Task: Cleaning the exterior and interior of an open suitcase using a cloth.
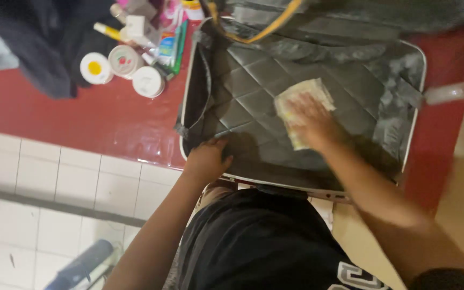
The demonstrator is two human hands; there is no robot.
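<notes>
Your right hand presses a cloth inside the open suitcase on the counter; your left hand grips its near edge, jars left.

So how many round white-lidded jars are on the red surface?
3, clustered left of the open suitcase: a yellow-centred jar, a red-printed jar beside it, and a plain white jar nearest the case. The dark clothing may hide more.

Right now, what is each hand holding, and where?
Right hand presses a pale cloth flat from above; left hand grips the open suitcase at its near edge.
</notes>
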